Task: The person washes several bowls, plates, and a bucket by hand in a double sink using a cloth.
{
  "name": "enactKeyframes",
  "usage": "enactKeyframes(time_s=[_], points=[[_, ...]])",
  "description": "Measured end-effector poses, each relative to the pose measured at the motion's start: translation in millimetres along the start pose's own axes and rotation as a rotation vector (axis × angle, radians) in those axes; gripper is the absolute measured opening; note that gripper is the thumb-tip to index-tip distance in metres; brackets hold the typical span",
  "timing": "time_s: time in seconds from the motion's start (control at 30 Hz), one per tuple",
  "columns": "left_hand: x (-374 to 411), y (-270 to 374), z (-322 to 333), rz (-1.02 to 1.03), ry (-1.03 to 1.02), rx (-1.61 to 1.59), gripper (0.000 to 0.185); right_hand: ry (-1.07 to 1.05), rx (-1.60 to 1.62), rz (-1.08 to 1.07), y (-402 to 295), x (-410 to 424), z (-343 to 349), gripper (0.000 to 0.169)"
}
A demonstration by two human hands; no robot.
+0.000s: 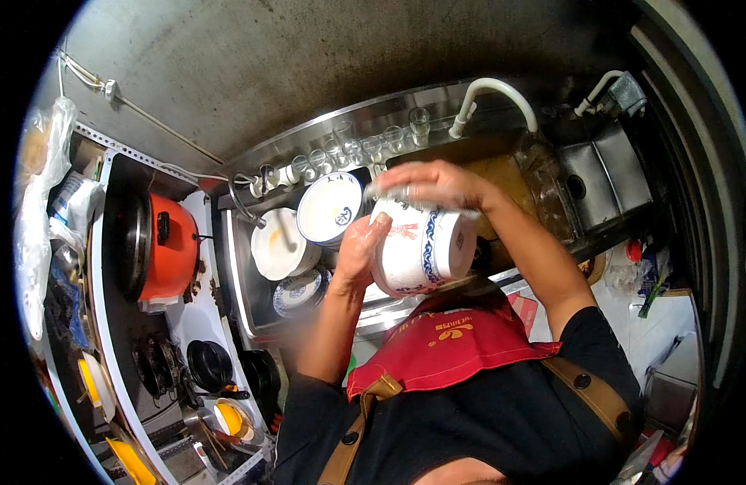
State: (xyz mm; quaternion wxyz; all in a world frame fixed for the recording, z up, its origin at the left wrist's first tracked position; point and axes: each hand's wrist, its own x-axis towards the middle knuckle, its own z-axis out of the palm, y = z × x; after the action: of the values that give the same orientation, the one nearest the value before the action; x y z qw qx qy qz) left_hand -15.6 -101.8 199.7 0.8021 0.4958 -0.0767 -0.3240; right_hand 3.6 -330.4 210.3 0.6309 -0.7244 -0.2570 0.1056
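Observation:
My left hand (358, 248) grips the rim of a large white ceramic bowl (403, 257), its thumb on the outer wall. The bowl is tipped on its side, with its foot towards the right, and carries blue bands and red marks. Across its upper side lies my right hand (439, 185), blurred, with fingers stretched out. Something greyish shows by those fingertips; whether the hand holds it is unclear. Left of the bowl sit a blue-rimmed white bowl (324, 206), a stack of plain white bowls (279, 245) under a metal tap (246, 203), and blue-patterned dishes (297, 294).
Behind the hands runs a row of drinking glasses (350, 148). A white curved faucet (500, 85) reaches over a sink basin of brownish water (491, 173). Another steel basin (612, 176) is at the right. An orange-red cooker (173, 245) stands on the left shelf, above black pans (209, 364).

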Motion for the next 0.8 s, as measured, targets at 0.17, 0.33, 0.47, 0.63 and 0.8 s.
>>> enactKeyframes(time_s=[0.17,0.33,0.47,0.63,0.8], points=[[2,8,12,0.179,0.196,-0.156,0.039,0.585,1.232,0.342,103,-33,25,0.048],[23,-24,-13,0.270,0.365,0.174,0.041,1.045,0.415,0.118,64,-34,88,0.043],[10,-17,-14,0.304,0.309,0.460,0.028,0.962,0.630,-0.035,73,-18,93,0.050],[1,-1,-26,0.393,0.405,0.592,0.025,0.801,0.901,0.099,51,-3,111,0.047],[5,32,-31,0.407,0.168,1.116,0.023,0.617,1.118,0.361,46,34,118,0.057]])
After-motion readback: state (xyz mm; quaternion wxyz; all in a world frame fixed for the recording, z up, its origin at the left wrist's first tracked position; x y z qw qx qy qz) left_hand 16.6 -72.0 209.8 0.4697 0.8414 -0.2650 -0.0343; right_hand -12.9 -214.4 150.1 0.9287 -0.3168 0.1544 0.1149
